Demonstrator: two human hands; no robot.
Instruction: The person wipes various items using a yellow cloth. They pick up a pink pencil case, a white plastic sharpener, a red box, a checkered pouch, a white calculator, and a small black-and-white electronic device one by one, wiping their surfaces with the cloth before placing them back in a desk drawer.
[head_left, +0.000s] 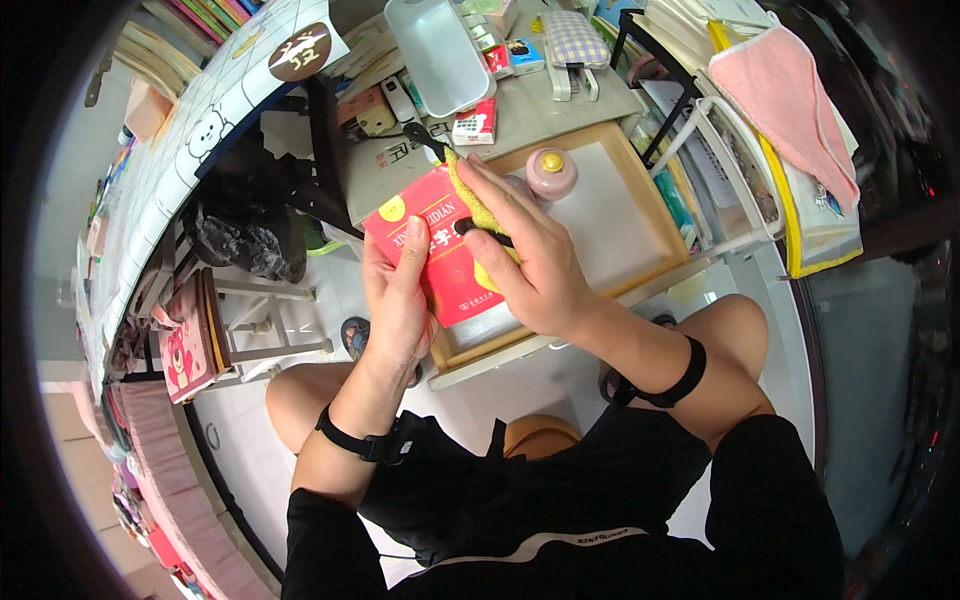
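A red dictionary (442, 255) with a yellow round mark is held above the open drawer. My left hand (401, 289) grips its left side, thumb on the front cover. In my right hand (525, 255) is a yellow cloth (472, 196), pressed along the book's right edge; a small black piece sticks out by the thumb. Below and behind the hands, the wooden drawer (651, 202) holds a round pink container (551, 174) with a yellow knob. What else lies under the book is hidden.
On the cabinet top (517, 109) stand a translucent plastic bin (442, 56), small boxes (475, 122) and a checked cushioned thing (576, 39). A white rack with a pink cloth (787, 105) is at right. A white stool (274, 319) and a black plastic bag (247, 236) are at left.
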